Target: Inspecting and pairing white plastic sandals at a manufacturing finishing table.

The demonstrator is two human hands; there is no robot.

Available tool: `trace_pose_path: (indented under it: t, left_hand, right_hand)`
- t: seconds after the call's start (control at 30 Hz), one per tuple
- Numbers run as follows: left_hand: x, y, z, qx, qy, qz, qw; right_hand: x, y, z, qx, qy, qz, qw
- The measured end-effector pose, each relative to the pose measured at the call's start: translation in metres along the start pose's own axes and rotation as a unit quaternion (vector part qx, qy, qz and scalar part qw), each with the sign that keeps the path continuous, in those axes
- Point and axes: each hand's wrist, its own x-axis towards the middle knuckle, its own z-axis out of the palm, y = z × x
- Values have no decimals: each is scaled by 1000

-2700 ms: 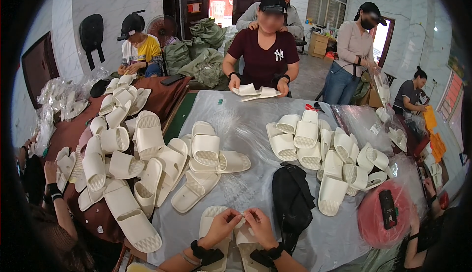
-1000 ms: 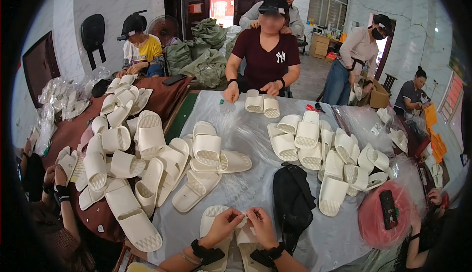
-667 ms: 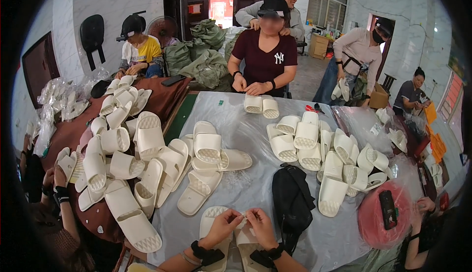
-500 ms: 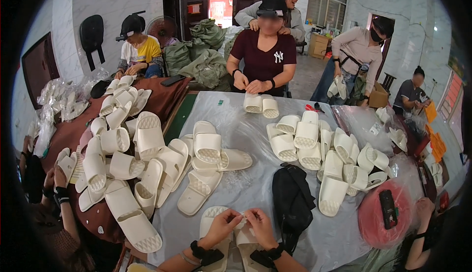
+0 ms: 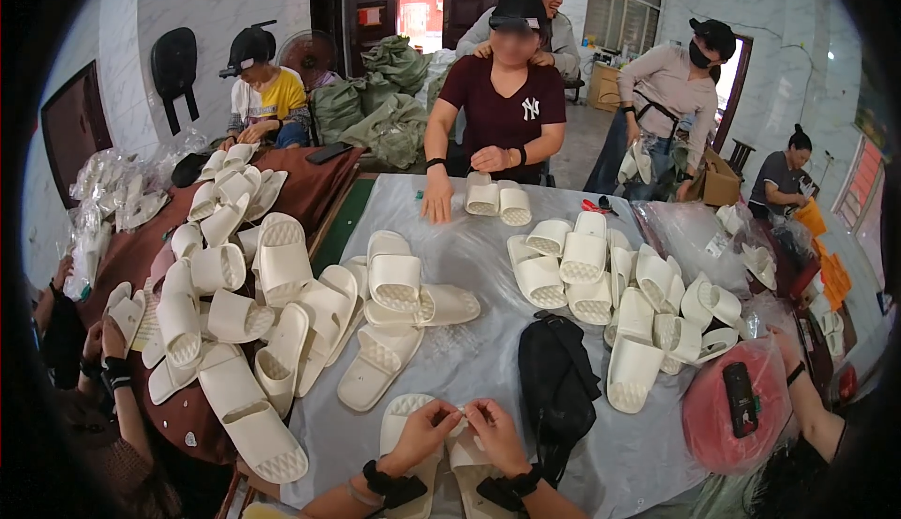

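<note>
My left hand (image 5: 425, 431) and my right hand (image 5: 496, 433) meet near the front edge of the table, fingertips pinched close together. Something small and pale seems to be between them, too tiny to make out. Beneath them lie two cream slippers, one slipper (image 5: 404, 410) under my left hand and the other slipper (image 5: 467, 483) under my right, both partly covered by my hands and wrists. Just right of my right hand is a black bag (image 5: 557, 383). Another cream slipper (image 5: 380, 366) rests beyond my left hand, beside a small stack of slippers (image 5: 395, 275).
Piles of slippers (image 5: 221, 266) fill the left side, and more slippers (image 5: 634, 350) lie at the right. A black cylindrical object (image 5: 740, 397) sits on a red plastic-wrapped bundle (image 5: 713, 425). Opposite me stands a co-worker (image 5: 502, 97) behind two slippers (image 5: 482, 196); others work around the tables.
My hands stay almost in place. The co-worker opposite has moved one hand from the slippers onto the table. A masked person at the right has straightened somewhat, and an arm at the right edge reaches farther in.
</note>
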Motion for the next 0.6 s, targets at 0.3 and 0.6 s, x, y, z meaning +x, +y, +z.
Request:
trace_pose_path:
  t: [0.3,0.6]
  left_hand:
    - [6,-1,0,-32,5,-22,999]
    - [2,-18,2,-63,-13,30,997]
  right_hand:
    - [3,-4,1,15,30,-4,999]
    - [-4,4,3,25,29,5,999]
